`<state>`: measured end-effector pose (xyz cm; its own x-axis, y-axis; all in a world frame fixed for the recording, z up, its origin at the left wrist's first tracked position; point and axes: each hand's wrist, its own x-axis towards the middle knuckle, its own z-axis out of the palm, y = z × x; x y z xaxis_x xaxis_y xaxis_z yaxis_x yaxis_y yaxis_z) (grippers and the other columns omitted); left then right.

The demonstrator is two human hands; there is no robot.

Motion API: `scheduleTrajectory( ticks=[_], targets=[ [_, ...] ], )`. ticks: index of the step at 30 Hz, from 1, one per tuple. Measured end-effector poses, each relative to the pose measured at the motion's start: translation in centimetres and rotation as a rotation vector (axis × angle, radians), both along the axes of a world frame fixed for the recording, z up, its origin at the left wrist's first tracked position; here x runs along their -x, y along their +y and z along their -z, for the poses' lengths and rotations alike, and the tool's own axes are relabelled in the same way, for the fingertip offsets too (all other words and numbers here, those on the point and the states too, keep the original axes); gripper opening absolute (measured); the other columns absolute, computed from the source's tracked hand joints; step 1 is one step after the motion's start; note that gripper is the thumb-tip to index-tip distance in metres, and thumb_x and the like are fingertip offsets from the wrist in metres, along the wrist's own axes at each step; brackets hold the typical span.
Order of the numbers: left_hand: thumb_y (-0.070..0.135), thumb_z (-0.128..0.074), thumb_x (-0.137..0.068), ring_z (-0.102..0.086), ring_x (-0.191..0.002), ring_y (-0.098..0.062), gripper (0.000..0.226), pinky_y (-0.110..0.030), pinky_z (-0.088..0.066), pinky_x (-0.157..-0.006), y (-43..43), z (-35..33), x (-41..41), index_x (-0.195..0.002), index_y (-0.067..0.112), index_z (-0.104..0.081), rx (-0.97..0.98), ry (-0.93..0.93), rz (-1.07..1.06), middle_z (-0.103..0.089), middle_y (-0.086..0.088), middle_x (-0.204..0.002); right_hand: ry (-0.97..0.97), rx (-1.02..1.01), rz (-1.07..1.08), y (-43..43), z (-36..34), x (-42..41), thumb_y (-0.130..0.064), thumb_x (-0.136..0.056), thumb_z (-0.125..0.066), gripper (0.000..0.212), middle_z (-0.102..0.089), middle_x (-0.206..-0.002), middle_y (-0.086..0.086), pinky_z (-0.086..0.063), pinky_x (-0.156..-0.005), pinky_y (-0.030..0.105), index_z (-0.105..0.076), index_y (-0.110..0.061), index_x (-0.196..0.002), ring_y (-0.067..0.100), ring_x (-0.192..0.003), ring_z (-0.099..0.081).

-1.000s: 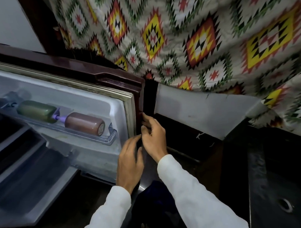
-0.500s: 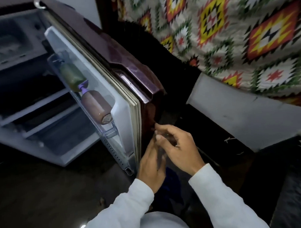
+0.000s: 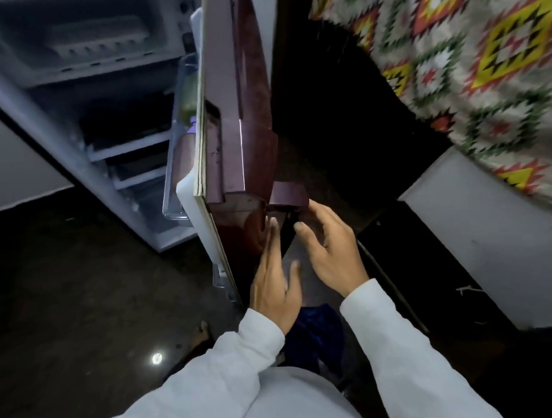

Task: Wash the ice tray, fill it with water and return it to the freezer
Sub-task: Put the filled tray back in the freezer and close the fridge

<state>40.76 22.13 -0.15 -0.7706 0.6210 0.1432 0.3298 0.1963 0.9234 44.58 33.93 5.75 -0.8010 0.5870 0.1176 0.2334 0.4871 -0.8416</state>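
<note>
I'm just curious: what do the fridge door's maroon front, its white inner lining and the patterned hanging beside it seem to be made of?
Door front: probably painted sheet metal, glossy; a sharp light streak runs down it. Door lining: looks like moulded white plastic, smooth with rounded edges. Patterned hanging: fabric, matt; it drapes, though blur hides the weave.

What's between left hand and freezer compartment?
Head view: the open maroon fridge door, seen edge-on, stands between the left hand and the freezer compartment.

White open fridge cabinet [image 3: 63, 147] at left, grey plastic freezer compartment [image 3: 84, 37] at its top, glossy maroon metal door [image 3: 240, 116] beside it, patterned woven cloth [image 3: 466, 61] far right.
</note>
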Motion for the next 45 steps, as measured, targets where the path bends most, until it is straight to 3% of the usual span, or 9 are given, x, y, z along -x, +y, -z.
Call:
scheduleTrajectory(
  ticks=[3,6,12,18,26,31,37,41,45],
  targets=[
    [0.015,-0.044,-0.098,-0.03,-0.145,0.001,0.06,-0.022,-0.028,-0.118,-2.2,0.2,1.8,-0.149,0.04,-0.024,-0.037,-0.047,-0.146,-0.033,0.015,-0.158,0.041,0.075,-0.105,-0.9,0.6,2.2,-0.013,-0.092,-0.066,0.039,-0.065,-0.121,-0.007,-0.048,-0.096,0.021,-0.059,-0.014,-0.13,-0.001,-0.114,-0.058],
    [0.008,-0.045,-0.094,-0.045,-0.138,-0.004,0.054,-0.026,-0.037,-0.114,-3.9,0.5,3.6,-0.146,0.025,-0.045,-0.056,-0.054,-0.267,-0.052,0.006,-0.148,0.05,0.141,-0.207,-1.9,0.6,4.0,-0.014,-0.087,-0.073,0.039,-0.068,-0.114,-0.003,-0.053,-0.094,0.033,-0.06,-0.012,-0.124,0.009,-0.108,-0.064],
    [-0.001,-0.055,-0.087,-0.052,-0.11,0.021,0.041,-0.002,-0.038,-0.092,-8.5,0.8,10.3,-0.119,0.024,-0.061,-0.116,0.006,-0.485,-0.06,0.02,-0.117,-0.001,0.197,-0.345,-7.6,0.3,11.3,-0.012,-0.082,-0.076,0.039,-0.07,-0.105,-0.003,-0.054,-0.089,0.026,-0.058,-0.01,-0.117,0.007,-0.1,-0.067],
    [0.004,-0.06,-0.087,-0.068,-0.109,-0.012,0.042,-0.029,-0.054,-0.094,-14.9,2.2,18.4,-0.12,0.031,-0.063,-0.193,-0.037,-0.484,-0.067,0.016,-0.116,0.068,0.107,-0.363,-14.0,1.1,19.4,-0.02,-0.085,-0.075,0.022,-0.066,-0.094,-0.001,-0.056,-0.08,0.031,-0.061,-0.02,-0.101,0.013,-0.09,-0.067],
    [0.03,-0.067,-0.087,-0.07,-0.106,-0.013,0.031,-0.035,-0.056,-0.093,-20.6,2.2,30.0,-0.118,0.026,-0.069,-0.203,-0.144,-0.486,-0.074,0.001,-0.112,0.092,0.138,-0.263,-19.9,2.6,31.1,-0.012,-0.084,-0.074,0.028,-0.067,-0.098,0.003,-0.054,-0.08,0.02,-0.066,-0.006,-0.111,0.005,-0.09,-0.066],
    [0.008,-0.066,-0.091,-0.07,-0.098,-0.003,0.029,-0.029,-0.055,-0.093,-22.1,2.3,37.4,-0.118,0.017,-0.071,-0.113,-0.131,-0.432,-0.074,0.006,-0.104,0.093,0.112,-0.224,-21.6,3.0,37.6,-0.015,-0.085,-0.074,0.029,-0.069,-0.101,0.0,-0.053,-0.079,0.016,-0.066,-0.01,-0.112,0.001,-0.091,-0.065],
    [0.007,-0.062,-0.094,-0.066,-0.095,0.003,0.029,-0.011,-0.05,-0.089,-22.5,2.3,43.9,-0.122,0.01,-0.068,-0.044,-0.028,-0.42,-0.072,0.004,-0.105,0.087,0.087,-0.181,-22.3,2.9,43.9,-0.013,-0.083,-0.074,0.027,-0.07,-0.098,-0.003,-0.054,-0.077,0.017,-0.068,-0.011,-0.11,0.0,-0.087,-0.066],
    [0.008,-0.062,-0.095,-0.068,-0.097,-0.002,0.029,-0.011,-0.05,-0.089,-22.7,2.4,46.4,-0.123,0.01,-0.067,-0.027,0.007,-0.398,-0.072,0.003,-0.105,0.074,0.057,-0.165,-22.4,2.7,46.0,-0.013,-0.083,-0.075,0.026,-0.07,-0.094,-0.008,-0.051,-0.077,0.012,-0.068,-0.012,-0.108,-0.004,-0.085,-0.065],
    [0.007,-0.061,-0.095,-0.064,-0.092,0.013,0.029,-0.009,-0.048,-0.086,-22.7,3.0,46.6,-0.124,0.01,-0.067,-0.036,0.03,-0.382,-0.07,0.009,-0.103,0.088,0.063,-0.144,-22.5,3.1,46.1,-0.014,-0.082,-0.076,0.025,-0.071,-0.094,-0.008,-0.053,-0.078,0.014,-0.069,-0.013,-0.107,-0.002,-0.086,-0.066]
  ],
)
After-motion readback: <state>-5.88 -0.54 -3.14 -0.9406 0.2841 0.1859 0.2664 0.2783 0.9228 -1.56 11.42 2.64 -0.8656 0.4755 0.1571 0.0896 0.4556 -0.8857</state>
